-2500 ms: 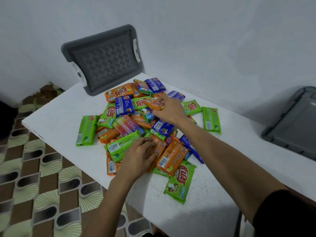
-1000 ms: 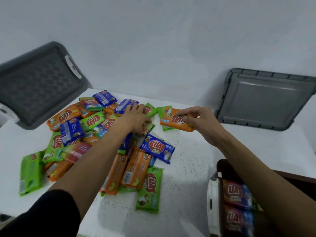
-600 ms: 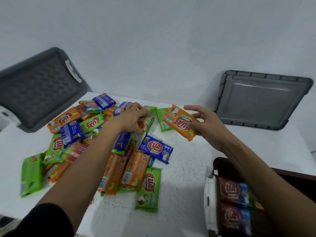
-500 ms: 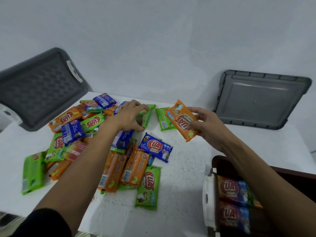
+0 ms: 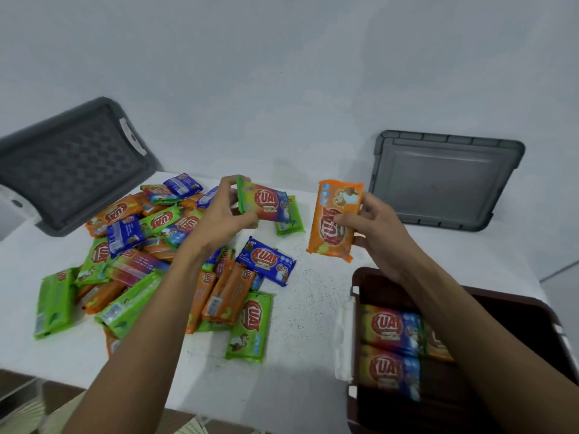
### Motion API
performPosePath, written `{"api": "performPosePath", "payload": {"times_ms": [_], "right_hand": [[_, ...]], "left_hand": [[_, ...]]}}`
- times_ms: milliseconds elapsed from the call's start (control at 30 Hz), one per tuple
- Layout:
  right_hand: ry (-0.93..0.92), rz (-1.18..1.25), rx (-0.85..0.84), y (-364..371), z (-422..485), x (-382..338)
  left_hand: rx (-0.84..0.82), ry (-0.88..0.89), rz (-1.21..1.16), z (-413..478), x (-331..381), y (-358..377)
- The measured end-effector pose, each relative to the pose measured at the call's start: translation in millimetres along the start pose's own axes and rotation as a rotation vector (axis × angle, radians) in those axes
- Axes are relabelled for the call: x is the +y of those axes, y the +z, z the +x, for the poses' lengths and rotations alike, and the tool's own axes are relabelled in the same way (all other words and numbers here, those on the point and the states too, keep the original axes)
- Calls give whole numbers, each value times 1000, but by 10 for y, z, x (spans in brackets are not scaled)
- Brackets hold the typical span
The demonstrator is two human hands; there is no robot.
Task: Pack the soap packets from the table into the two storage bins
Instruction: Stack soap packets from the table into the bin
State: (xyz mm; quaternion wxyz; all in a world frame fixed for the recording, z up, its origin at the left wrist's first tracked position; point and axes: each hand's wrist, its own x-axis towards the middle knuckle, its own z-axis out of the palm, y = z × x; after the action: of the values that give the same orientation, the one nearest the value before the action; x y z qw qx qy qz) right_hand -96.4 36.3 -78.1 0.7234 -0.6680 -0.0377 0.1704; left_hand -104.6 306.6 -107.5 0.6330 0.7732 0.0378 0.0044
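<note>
Right hand (image 5: pixel 377 234) clasped round an orange packet (image 5: pixel 336 220) at mid-frame, left hand (image 5: pixel 219 222) round a green packet (image 5: pixel 266 202). Only a few packets (image 5: pixel 388 330) in bin (image 5: pixel 355 278), lower right; main heap (image 5: pixel 141 261) on counter (image 5: pixel 313 311), centre-left. Looks barely begun.

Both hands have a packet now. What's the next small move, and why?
Probably bring the right hand down and set its orange packet into the brown bin below it: the packet is gripped clear of the table, and the bin shows free space.

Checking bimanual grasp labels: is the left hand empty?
No, the left hand grips a green-and-red soap packet, while the right hand holds an orange soap packet.
</note>
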Motion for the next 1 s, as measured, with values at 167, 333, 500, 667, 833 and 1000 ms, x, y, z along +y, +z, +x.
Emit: {"api": "performPosePath", "payload": {"times_ms": [167, 333, 500, 667, 833, 1000], "right_hand": [[-81, -81, 39, -238, -286, -49], [-128, -102, -10, -578, -653, -88], [-131, -73, 93, -895, -996, -37], [-118, -161, 182, -1200, -1299, 94], [-34, -187, 148, -1411, -1538, 291], [112, -234, 24, -1461, -1657, 492]], "left_hand": [[60, 11, -213, -276, 43, 364], [28, 58, -313, -496, 95, 767], [-23, 94, -251, -673, 155, 1171], [-62, 93, -270, -809, 156, 1450], [-98, 104, -246, -935, 113, 1630], [-76, 101, -147, -1039, 90, 1711]]}}
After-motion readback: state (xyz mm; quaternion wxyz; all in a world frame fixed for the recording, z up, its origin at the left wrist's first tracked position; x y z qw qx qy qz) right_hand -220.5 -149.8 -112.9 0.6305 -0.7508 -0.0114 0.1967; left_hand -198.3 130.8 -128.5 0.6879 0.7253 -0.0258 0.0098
